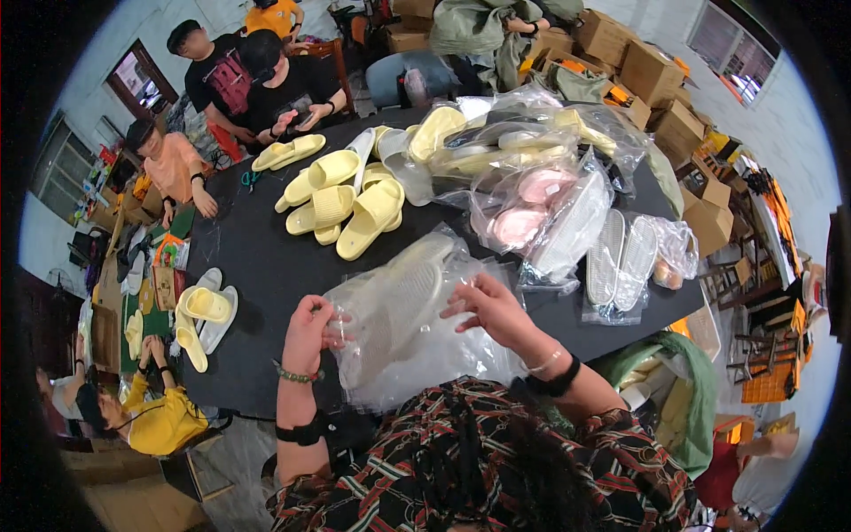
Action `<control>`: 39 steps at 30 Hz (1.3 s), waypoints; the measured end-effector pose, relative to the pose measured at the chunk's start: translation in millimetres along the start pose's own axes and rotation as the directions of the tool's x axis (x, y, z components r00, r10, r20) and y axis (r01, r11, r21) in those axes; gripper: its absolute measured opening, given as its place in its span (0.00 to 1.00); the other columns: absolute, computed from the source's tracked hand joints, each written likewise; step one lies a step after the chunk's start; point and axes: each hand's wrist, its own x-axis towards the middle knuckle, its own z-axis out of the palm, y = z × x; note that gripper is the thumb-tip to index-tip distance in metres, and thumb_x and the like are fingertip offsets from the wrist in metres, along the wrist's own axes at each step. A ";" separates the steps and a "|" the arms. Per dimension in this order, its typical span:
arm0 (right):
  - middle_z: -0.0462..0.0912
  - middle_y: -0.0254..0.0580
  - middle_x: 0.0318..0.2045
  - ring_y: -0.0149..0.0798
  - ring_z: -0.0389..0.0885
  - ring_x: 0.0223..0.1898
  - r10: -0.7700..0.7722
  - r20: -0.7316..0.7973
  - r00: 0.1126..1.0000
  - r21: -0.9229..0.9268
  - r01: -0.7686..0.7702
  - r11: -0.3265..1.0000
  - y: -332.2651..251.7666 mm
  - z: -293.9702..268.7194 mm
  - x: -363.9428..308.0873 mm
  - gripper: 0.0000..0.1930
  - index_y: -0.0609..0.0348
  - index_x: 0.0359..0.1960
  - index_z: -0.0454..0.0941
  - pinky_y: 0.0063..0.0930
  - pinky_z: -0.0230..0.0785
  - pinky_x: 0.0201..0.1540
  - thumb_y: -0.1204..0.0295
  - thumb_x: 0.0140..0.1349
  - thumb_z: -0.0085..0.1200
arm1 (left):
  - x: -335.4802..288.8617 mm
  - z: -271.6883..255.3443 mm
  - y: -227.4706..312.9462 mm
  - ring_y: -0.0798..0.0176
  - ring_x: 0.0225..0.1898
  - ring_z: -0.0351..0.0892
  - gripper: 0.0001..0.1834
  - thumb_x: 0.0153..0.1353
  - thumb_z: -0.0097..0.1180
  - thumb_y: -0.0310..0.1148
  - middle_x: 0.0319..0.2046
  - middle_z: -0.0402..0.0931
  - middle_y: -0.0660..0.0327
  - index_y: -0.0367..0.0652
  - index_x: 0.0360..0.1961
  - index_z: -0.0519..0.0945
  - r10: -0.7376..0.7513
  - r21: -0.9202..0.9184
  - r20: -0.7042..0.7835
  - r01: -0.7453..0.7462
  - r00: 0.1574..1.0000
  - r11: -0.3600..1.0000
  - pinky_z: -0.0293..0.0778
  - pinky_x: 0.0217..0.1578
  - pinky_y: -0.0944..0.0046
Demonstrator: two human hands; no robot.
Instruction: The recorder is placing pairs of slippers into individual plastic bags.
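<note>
My left hand (310, 332) pinches the left edge of a clear plastic bag (408, 328) that holds a pair of white slippers. My right hand (493, 306) grips the same bag's upper right edge. The bag lies at the near edge of a black table (257, 257), right in front of my body. Both wrists carry dark bands, and the left also has a beaded bracelet.
Loose yellow slippers (350, 199) lie in a heap mid-table. Bagged yellow, pink and white slippers (541, 191) pile up on the right. More yellow slippers (202, 315) sit at the left edge. Other people sit at the far and left sides. Cardboard boxes (651, 75) stand behind.
</note>
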 end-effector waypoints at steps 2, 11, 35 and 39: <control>0.77 0.43 0.43 0.45 0.80 0.47 0.032 0.029 0.999 0.019 -0.032 0.999 -24.1 8.8 -30.6 0.13 0.61 0.46 0.67 0.30 0.79 0.35 0.66 0.67 0.47 | -4.4 -13.2 5.6 0.62 0.23 0.81 0.06 0.67 0.45 0.34 0.30 0.80 0.56 0.43 0.39 0.70 -0.052 -0.004 0.067 0.052 0.996 0.999 0.74 0.19 0.69; 0.62 0.57 0.64 0.50 0.69 0.61 -0.308 0.254 0.917 0.196 0.263 0.945 -26.4 17.5 -20.5 0.28 0.53 0.68 0.51 0.37 0.68 0.57 0.76 0.67 0.44 | 75.8 -83.5 -104.8 0.43 0.48 0.76 0.27 0.68 0.41 0.48 0.50 0.72 0.40 0.38 0.58 0.63 -0.289 -0.626 0.201 0.350 0.936 0.697 0.73 0.49 0.44; 0.81 0.48 0.25 0.49 0.82 0.29 -0.256 -0.139 0.957 -0.883 -0.003 0.469 117.8 -101.6 78.7 0.16 0.61 0.38 0.73 0.38 0.72 0.35 0.66 0.51 0.61 | 68.3 -38.4 -200.7 0.67 0.36 0.78 0.21 0.60 0.59 0.29 0.38 0.78 0.60 0.39 0.54 0.71 -0.224 -0.125 -0.037 0.218 0.974 0.968 0.77 0.35 0.64; 0.80 0.53 0.23 0.48 0.81 0.26 -0.120 -0.195 0.973 -0.795 -0.086 0.600 110.4 -101.0 45.4 0.18 0.63 0.44 0.68 0.37 0.71 0.33 0.69 0.54 0.57 | 69.4 -50.6 -181.5 0.66 0.29 0.78 0.31 0.57 0.61 0.25 0.30 0.77 0.61 0.43 0.61 0.63 -0.014 -0.389 -0.041 -0.004 0.999 0.921 0.76 0.26 0.67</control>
